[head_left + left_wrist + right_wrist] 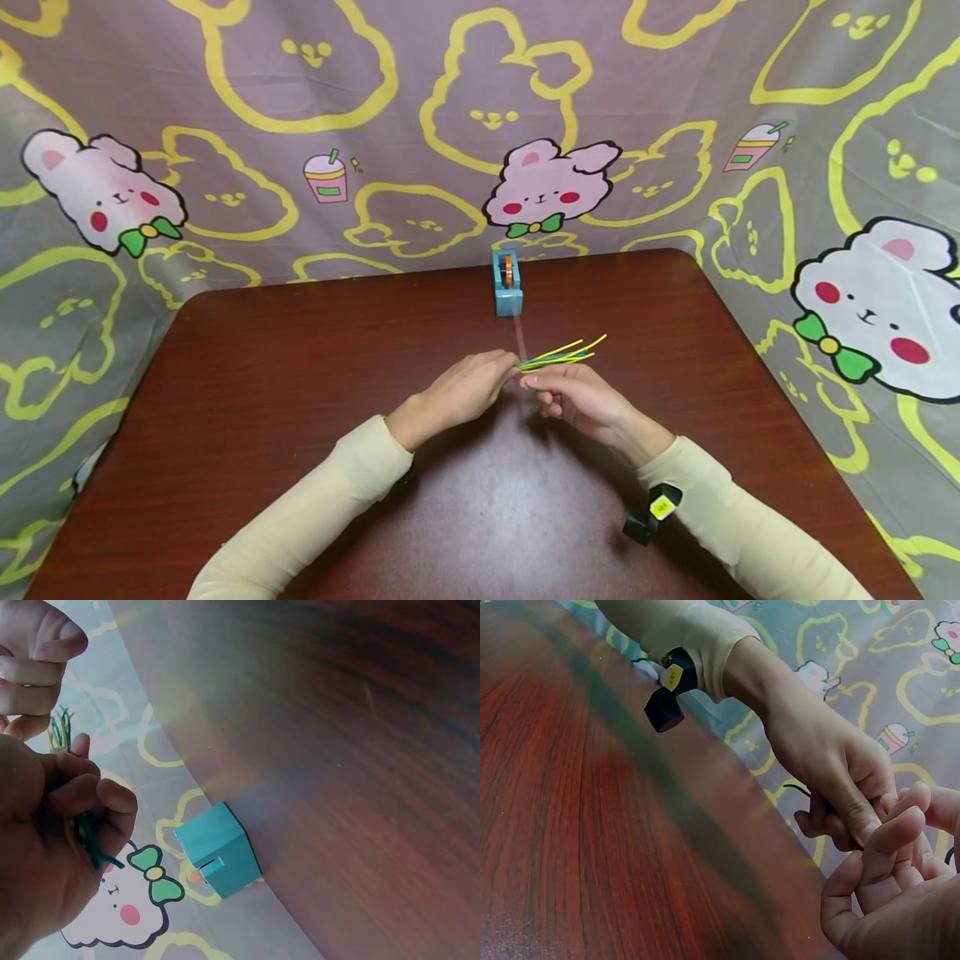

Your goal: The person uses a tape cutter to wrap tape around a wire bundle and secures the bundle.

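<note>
My left hand (468, 387) grips a bundle of thin yellow and green wires (562, 358). Their long ends fan out to the right in the head view, while short bent green ends (96, 847) stick out below the curled fingers in the left wrist view. Close beside it, my right hand (588, 404) pinches with thumb and forefinger at the near end of a clear tape strip (519, 333). That strip runs taut past the wires from a blue tape dispenser (510, 302) beyond the hands. The pinched tape end is mostly hidden by the fingers.
The dispenser, with its orange core (508, 268), stands near the back edge of the dark brown table (300, 375). Fabric printed with cartoon rabbits (427, 83) hangs behind and along the sides. A black wrist camera (648, 517) sits on the right sleeve.
</note>
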Motion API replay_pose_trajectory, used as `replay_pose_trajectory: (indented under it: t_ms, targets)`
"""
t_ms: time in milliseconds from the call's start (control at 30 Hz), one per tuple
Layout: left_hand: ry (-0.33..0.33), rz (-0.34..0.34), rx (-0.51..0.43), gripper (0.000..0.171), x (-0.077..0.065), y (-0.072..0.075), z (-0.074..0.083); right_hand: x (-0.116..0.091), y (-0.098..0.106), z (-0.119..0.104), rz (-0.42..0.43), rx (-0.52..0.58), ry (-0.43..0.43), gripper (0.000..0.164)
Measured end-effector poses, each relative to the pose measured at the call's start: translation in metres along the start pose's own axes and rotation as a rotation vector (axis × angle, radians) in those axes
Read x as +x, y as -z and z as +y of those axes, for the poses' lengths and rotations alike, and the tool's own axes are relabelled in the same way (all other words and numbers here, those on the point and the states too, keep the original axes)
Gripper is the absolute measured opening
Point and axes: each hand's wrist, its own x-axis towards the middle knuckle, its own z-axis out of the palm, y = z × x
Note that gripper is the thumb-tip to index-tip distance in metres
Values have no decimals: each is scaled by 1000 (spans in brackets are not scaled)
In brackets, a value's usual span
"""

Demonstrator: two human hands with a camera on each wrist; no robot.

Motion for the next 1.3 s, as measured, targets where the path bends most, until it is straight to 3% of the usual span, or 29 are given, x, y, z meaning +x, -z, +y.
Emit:
replay_pose_trajectory:
  t_ms: [200, 567, 967, 1300]
  targets:
    - [-8, -45, -43, 17, -1, 3, -1, 1, 2, 4, 0, -6, 1, 23]
    - [47, -87, 2, 21, -4, 6, 3, 2, 4, 11, 12, -23, 2, 24]
    - [88, -97, -6, 17, -4, 6, 3, 3, 5, 15, 34, -28, -3, 18]
    - [126, -55, -54, 29, -2, 8, 4, 7, 5, 18, 71, -65, 18, 14]
